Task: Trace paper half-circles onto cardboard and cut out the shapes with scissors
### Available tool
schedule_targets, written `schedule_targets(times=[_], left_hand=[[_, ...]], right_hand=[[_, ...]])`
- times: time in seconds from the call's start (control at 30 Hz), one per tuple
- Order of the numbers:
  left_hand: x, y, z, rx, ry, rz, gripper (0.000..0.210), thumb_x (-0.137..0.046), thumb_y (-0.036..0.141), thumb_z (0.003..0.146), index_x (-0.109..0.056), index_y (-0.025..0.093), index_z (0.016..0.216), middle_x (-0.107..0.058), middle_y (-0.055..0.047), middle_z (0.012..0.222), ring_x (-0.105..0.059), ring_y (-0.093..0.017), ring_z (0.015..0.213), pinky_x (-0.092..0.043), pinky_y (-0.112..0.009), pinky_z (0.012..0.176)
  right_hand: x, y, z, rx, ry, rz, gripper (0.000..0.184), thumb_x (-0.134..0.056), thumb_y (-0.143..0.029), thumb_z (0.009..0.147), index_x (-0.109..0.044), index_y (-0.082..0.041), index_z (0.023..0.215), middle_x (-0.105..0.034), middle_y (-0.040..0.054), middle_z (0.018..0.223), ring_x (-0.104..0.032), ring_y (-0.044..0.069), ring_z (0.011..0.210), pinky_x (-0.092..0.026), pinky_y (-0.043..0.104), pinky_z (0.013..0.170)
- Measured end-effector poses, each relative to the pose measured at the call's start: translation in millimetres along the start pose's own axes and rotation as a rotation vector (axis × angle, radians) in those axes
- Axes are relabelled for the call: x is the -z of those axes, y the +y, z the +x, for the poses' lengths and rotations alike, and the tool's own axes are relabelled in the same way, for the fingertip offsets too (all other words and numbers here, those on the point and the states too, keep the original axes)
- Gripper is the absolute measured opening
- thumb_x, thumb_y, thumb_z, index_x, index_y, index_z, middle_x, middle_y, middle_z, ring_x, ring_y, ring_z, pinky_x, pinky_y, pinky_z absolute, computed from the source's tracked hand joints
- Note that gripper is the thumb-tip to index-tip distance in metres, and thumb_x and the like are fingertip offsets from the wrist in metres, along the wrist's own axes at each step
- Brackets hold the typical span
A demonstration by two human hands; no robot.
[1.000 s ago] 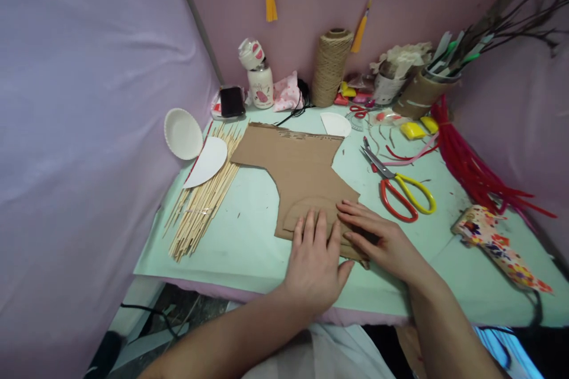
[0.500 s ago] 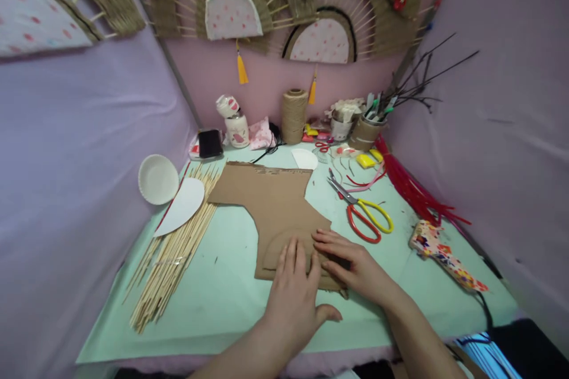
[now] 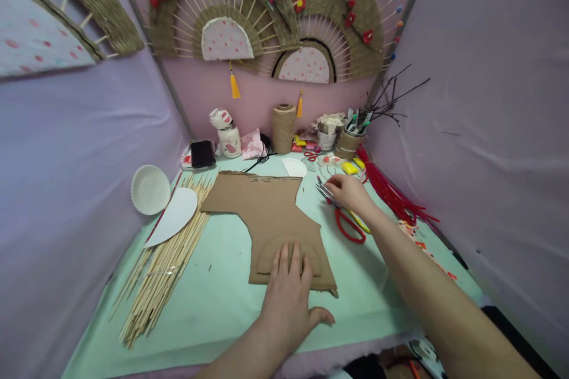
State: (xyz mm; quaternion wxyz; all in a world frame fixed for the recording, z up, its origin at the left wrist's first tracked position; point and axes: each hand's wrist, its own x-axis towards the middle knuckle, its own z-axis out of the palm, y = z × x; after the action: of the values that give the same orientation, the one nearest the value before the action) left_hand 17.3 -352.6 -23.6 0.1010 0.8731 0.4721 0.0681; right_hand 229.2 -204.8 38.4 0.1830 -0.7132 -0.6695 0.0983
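Observation:
My left hand lies flat with fingers spread, pressing on a half-round cardboard piece. That piece rests on a larger, irregular brown cardboard sheet. To the right, my right hand is at the scissors, which have one red and one yellow handle. Its fingers are curled together above the blades, and its wrist covers part of the yellow handle. What the fingertips hold, if anything, is hidden. The scissors lie on the pale green tabletop.
Bamboo sticks lie bundled at left, under a white half-round card, near a white bowl. A twine spool, jars and a pot of pens line the back. Red pipe cleaners lie at right, by a patterned glue gun partly covered by my arm.
My right hand has left the cardboard and moved forward and right to the scissors. My left hand stays on the half-round piece. The view has shifted slightly.

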Motion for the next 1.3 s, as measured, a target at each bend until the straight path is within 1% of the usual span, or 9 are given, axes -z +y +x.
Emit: schedule_targets(times=[0.13, 0.3, 0.4, 0.57, 0.67, 0.77, 0.9, 1.07, 1.3], left_hand=[[-0.6, 1, -2, 0.010, 0.022, 0.000, 0.100, -0.045, 0.081, 0.064, -0.047, 0.009, 0.132, -0.029, -0.025, 0.148, -0.021, -0.042, 0.138, -0.023, -0.059, 0.109], [-3.0, 0, -4, -0.010, 0.059, 0.008, 0.099, -0.043, 0.082, 0.065, -0.045, 0.010, 0.133, -0.030, -0.024, 0.148, -0.020, -0.041, 0.138, -0.022, -0.057, 0.110], [-3.9, -1, -4, -0.014, 0.061, 0.004, 0.102, -0.040, 0.083, 0.064, -0.046, 0.008, 0.133, -0.030, -0.024, 0.148, -0.021, -0.041, 0.138, -0.022, -0.057, 0.110], [-5.1, 0, -4, -0.010, 0.073, 0.003, 0.103, -0.038, 0.084, 0.064, -0.046, 0.008, 0.133, -0.030, -0.024, 0.148, -0.021, -0.040, 0.138, -0.021, -0.057, 0.110], [-5.7, -1, -5, -0.023, 0.077, 0.021, 0.100, -0.042, 0.082, 0.065, -0.044, 0.010, 0.134, -0.028, -0.023, 0.149, -0.020, -0.040, 0.138, -0.021, -0.056, 0.110], [-5.9, -1, -5, -0.024, 0.080, 0.032, 0.099, -0.043, 0.081, 0.066, -0.045, 0.009, 0.133, -0.028, -0.023, 0.149, -0.018, -0.040, 0.139, -0.021, -0.055, 0.110], [-6.7, -2, -4, -0.031, 0.070, 0.023, 0.101, -0.037, 0.083, 0.065, -0.045, 0.008, 0.132, -0.029, -0.023, 0.149, -0.019, -0.040, 0.138, -0.019, -0.055, 0.111], [-8.1, -1, -5, -0.040, 0.088, 0.033, 0.100, -0.037, 0.082, 0.066, -0.045, 0.008, 0.133, -0.028, -0.024, 0.149, -0.018, -0.040, 0.139, -0.018, -0.055, 0.111], [0.1, 1, -6, -0.031, 0.055, 0.027, 0.098, -0.034, 0.082, 0.069, -0.043, 0.009, 0.135, -0.029, -0.023, 0.149, -0.019, -0.040, 0.139, -0.015, -0.055, 0.111]], right_hand=[[-20, -2, 60, -0.157, -0.079, -0.136, 0.025, -0.058, -0.030, 0.085, -0.068, -0.008, 0.089, -0.068, 0.0197, 0.096, -0.062, 0.027, 0.097, -0.047, 0.036, 0.081], [-45, 0, 91, -0.257, -0.177, -0.188, 0.032, -0.056, -0.033, 0.090, -0.056, -0.014, 0.116, -0.059, 0.0087, 0.115, -0.060, 0.020, 0.097, -0.052, 0.041, 0.083], [-47, 0, 96, -0.233, -0.142, -0.169, 0.030, -0.058, -0.033, 0.089, -0.059, -0.013, 0.111, -0.061, 0.0096, 0.111, -0.061, 0.020, 0.094, -0.051, 0.039, 0.081], [-27, -12, 93, -0.137, 0.132, -0.097, 0.026, -0.051, -0.030, 0.088, -0.064, -0.008, 0.094, -0.066, 0.0183, 0.096, -0.061, 0.027, 0.093, -0.045, 0.036, 0.080], [-11, -20, 84, -0.043, 0.345, -0.020, 0.034, -0.032, -0.030, 0.093, -0.056, -0.012, 0.106, -0.065, 0.0147, 0.102, -0.059, 0.023, 0.093, -0.042, 0.033, 0.082], [-12, -19, 62, 0.091, 0.477, 0.174, 0.028, -0.035, -0.033, 0.091, -0.053, -0.015, 0.102, -0.065, 0.0094, 0.090, -0.058, 0.020, 0.077, -0.042, 0.029, 0.073], [-43, -10, 25, 0.167, 0.333, 0.311, 0.023, -0.043, -0.033, 0.085, -0.053, -0.017, 0.099, -0.061, 0.0037, 0.075, -0.054, 0.017, 0.063, -0.041, 0.027, 0.064], [-67, -7, 7, 0.173, 0.313, 0.263, 0.050, -0.039, -0.024, 0.086, -0.032, -0.017, 0.135, -0.062, 0.0066, 0.094, -0.056, 0.018, 0.068, -0.044, 0.030, 0.069], [-52, -5, 20, 0.238, 0.218, 0.039, 0.035, -0.038, -0.018, 0.084, -0.061, -0.014, 0.110, -0.063, 0.0159, 0.105, -0.058, 0.028, 0.096, -0.043, 0.038, 0.085]])
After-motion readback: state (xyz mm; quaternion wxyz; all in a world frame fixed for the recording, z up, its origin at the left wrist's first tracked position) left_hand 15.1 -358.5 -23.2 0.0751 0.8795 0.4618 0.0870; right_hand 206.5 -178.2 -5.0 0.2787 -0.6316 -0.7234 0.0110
